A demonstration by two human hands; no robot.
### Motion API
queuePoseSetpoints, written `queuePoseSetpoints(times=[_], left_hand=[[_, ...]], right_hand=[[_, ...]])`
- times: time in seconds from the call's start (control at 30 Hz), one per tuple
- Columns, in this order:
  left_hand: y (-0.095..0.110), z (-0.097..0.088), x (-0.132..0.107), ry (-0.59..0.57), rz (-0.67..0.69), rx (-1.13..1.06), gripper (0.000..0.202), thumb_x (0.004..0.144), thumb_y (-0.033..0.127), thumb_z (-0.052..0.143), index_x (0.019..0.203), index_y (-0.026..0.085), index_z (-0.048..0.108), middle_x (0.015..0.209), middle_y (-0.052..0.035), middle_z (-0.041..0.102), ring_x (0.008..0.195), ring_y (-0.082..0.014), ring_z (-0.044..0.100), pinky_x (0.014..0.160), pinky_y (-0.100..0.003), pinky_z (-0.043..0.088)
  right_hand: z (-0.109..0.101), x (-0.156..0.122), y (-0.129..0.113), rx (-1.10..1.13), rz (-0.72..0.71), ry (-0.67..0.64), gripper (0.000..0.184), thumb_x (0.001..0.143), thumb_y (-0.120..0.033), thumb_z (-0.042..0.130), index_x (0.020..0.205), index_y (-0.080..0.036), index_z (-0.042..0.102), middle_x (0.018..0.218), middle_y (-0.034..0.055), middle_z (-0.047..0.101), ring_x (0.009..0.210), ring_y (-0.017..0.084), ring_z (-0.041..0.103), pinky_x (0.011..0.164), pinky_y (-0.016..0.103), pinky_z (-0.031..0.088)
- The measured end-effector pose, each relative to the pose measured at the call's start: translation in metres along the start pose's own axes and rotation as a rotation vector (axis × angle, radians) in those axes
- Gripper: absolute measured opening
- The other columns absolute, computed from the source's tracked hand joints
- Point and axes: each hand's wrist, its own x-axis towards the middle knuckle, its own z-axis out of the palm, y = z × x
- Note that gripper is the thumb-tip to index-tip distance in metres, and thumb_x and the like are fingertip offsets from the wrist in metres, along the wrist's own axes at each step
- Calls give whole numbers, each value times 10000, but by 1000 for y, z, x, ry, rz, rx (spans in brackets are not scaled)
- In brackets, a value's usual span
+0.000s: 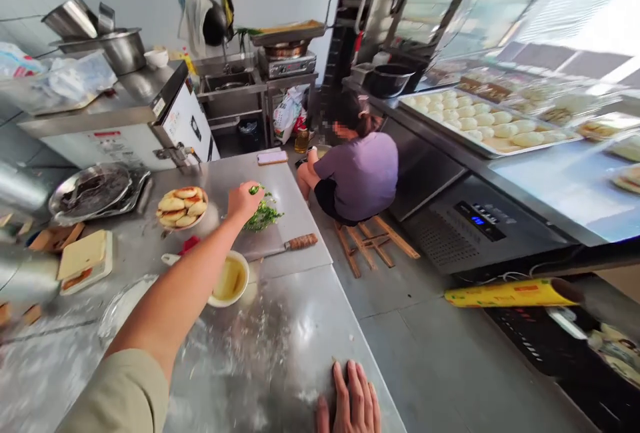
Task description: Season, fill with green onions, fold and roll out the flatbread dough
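Chopped leafy green herbs (264, 215), being gathered, seem pinched in the left hand (245, 201), needing firm fingers; the right hand (351, 398) lies spread, empty.

A powder-dusted metal surface (300, 313) spans the lower left of the frame. Just left of centre lie chopped greens (265, 216) and a wooden-handled knife (295, 243); below stands a bowl of yellow liquid (239, 295), farther left a bowl of browned buns (194, 222), and higher up, a phone (273, 157).

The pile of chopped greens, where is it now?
In the head view, the pile lies on the table, just right of the left hand, beyond the brown-handled tool.
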Motion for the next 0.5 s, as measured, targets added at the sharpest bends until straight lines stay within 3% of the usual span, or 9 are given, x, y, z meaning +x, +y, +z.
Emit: queuePoseSetpoints(times=[0.1, 0.17, 0.27, 0.33, 0.4, 0.5], left_hand=[[-9, -66, -62, 91, 78, -106, 277, 923, 418, 564, 1054, 238, 728, 990, -9, 768, 878, -150, 655, 850, -265, 462], [-20, -119, -122, 164, 133, -187, 241, 905, 402, 605, 1001, 223, 734, 952, 2, 766, 856, -136, 654, 840, -251, 466], [-47, -197, -240, 151, 32, -185, 196, 896, 374, 629, 974, 227, 732, 942, 15, 761, 842, -123, 654, 824, -233, 476], [-72, -235, -329, 106, -116, -137, 211, 901, 397, 624, 980, 235, 736, 970, 6, 762, 871, -138, 663, 840, -244, 483], [-102, -255, -418, 36, -295, -92, 254, 898, 443, 627, 1009, 243, 738, 994, -4, 762, 898, -155, 673, 836, -256, 488], [-139, -252, -525, -61, -575, -35, 329, 911, 522, 584, 1009, 243, 728, 903, -11, 756, 784, -162, 666, 736, -275, 488]], right_hand=[[-18, 8, -20, 49, 61, -109, 646, 990, -443, 409, 1525, -82, 391, 1578, 242, 389, 1497, 396, 326, 1231, 635, 273], [-24, 10, -33, 70, 117, -138, 630, 989, -443, 371, 1474, -47, 443, 1573, 258, 378, 1521, 392, 270, 1252, 620, 230], [-28, 9, -51, 111, 140, -160, 651, 974, -456, 351, 1451, -27, 461, 1567, 268, 373, 1529, 380, 250, 1264, 594, 205], [-31, 7, -59, 130, 149, -162, 660, 961, -468, 359, 1454, -41, 460, 1572, 257, 371, 1530, 372, 252, 1268, 585, 192], [-35, 4, -65, 139, 161, -159, 655, 951, -471, 375, 1456, -63, 462, 1577, 241, 371, 1532, 363, 250, 1272, 574, 181], [-40, -2, -71, 146, 165, -155, 650, 945, -473, 386, 1457, -79, 458, 1580, 229, 372, 1537, 347, 242, 1276, 551, 173]])
